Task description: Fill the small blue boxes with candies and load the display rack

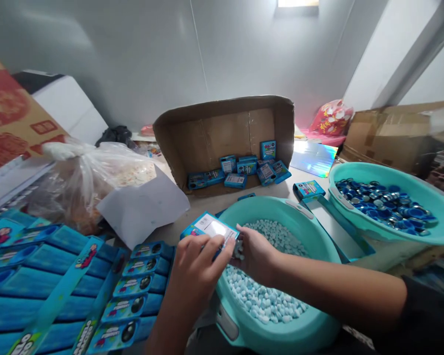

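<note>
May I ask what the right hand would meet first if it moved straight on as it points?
Most likely the small blue box held in the left hand; the right hand appears close beside its end, though actual contact is hard to judge.

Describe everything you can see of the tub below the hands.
The tub looks plastic: round, turquoise, open-topped, with two grey grips at its rim. It sits upright, holding many pale blue and white pellets. The right hand is over it, its forearm crossing the tub; the left hand is near the left rim. Whether either touches it is unclear.
</note>
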The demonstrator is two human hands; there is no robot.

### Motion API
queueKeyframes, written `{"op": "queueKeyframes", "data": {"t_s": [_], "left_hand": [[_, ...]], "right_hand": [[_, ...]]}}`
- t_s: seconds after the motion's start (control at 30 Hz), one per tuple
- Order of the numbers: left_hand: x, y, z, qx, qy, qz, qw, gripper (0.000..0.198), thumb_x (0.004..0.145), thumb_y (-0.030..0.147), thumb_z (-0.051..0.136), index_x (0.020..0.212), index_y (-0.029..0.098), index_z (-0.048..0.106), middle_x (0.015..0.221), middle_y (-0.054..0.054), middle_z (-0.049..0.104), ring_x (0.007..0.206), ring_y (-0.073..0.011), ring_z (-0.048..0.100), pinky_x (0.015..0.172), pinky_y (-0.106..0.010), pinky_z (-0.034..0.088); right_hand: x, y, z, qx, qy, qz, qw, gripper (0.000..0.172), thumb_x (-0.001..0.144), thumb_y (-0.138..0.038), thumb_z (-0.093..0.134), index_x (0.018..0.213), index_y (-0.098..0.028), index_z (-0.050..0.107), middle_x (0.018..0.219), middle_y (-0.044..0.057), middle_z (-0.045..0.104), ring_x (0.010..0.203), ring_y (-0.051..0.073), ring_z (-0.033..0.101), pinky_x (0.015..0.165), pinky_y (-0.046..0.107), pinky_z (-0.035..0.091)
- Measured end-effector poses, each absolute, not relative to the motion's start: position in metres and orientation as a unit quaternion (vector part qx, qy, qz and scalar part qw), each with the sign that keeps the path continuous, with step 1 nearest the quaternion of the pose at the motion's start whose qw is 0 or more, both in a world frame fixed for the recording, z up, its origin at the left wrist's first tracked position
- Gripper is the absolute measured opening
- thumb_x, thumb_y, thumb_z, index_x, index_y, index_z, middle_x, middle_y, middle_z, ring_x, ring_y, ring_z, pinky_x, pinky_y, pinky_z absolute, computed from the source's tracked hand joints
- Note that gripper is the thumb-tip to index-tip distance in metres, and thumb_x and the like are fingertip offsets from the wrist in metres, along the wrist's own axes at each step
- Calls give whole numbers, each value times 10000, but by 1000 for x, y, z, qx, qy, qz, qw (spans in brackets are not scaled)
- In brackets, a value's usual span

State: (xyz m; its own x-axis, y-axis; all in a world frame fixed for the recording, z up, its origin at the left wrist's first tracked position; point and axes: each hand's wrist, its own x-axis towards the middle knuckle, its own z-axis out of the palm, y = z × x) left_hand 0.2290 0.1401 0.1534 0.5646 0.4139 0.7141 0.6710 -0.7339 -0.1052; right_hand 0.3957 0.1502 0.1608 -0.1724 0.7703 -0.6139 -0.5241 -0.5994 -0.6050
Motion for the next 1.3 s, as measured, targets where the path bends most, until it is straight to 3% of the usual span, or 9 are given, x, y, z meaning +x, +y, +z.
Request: {"op": "queueKeyframes", "data": {"t_s": [0.07,0.1,0.17,0.23,0.4,0.5,0.67,0.93,1.3], "left_hand": [[218,142,150,-864,-338,-347,137,339,924,85,612,1238,199,669,1105,-70,709,1021,-255,567,920,-417,427],[212,142,148,-859,-353,-354,112,364,910,93,634,1260,192,658,1122,-78,692,1039,-254,574,923,-402,443],[200,142,144,-830,-396,-386,70,391,910,144,669,1298,185,638,1145,-85,673,1062,-244,599,944,-375,473],[188,140,139,-786,-453,-419,33,393,930,226,678,1320,198,631,1156,-78,681,1066,-233,639,970,-364,501],[164,144,117,-714,-599,-349,-98,426,845,346,703,1265,278,693,1207,-50,743,1096,-278,708,984,-432,572],[152,147,105,-702,-623,-298,-174,505,782,347,683,1279,260,700,1346,-79,705,1257,-315,652,1121,-515,513],[129,135,105,-647,-641,-381,-159,626,844,622,673,1322,218,656,1472,-125,613,1394,-320,546,1236,-551,396],[103,129,83,-512,-653,-482,-282,604,948,582,590,1429,220,530,1433,-156,644,1382,-288,574,1207,-518,433],[107,139,92,-609,-672,-360,-219,593,968,605,420,1257,166,694,1395,-148,657,1366,-311,563,1209,-513,421]], "right_hand": [[398,149,155,-542,-191,692,437,313,992,-384,556,1145,-171,727,1214,103,747,1147,226,667,1096,394,454],[400,147,153,-558,-222,664,446,339,940,-377,631,1214,-198,717,1349,95,700,1301,248,595,1178,418,379],[402,145,153,-563,-278,626,463,517,873,-389,696,1366,-242,655,1549,79,566,1495,265,420,1261,440,257],[403,143,157,-556,-304,619,464,658,855,-441,694,1472,-247,575,1632,83,472,1556,270,332,1282,446,219],[401,142,167,-547,-318,633,445,701,855,-484,646,1500,-231,542,1659,89,433,1577,283,299,1295,480,196],[402,141,164,-549,-303,647,434,642,857,-442,642,1460,-233,570,1664,76,426,1575,269,302,1303,474,172],[405,137,155,-563,-254,668,416,513,831,-422,705,1315,-254,670,1611,74,499,1557,287,332,1299,491,154],[401,134,171,-534,-288,651,456,367,847,-371,726,1205,-294,738,1528,22,594,1524,232,390,1294,418,189],[399,133,159,-554,-131,706,420,197,849,-278,660,985,-176,761,1415,132,667,1390,264,556,1225,433,381]]}}
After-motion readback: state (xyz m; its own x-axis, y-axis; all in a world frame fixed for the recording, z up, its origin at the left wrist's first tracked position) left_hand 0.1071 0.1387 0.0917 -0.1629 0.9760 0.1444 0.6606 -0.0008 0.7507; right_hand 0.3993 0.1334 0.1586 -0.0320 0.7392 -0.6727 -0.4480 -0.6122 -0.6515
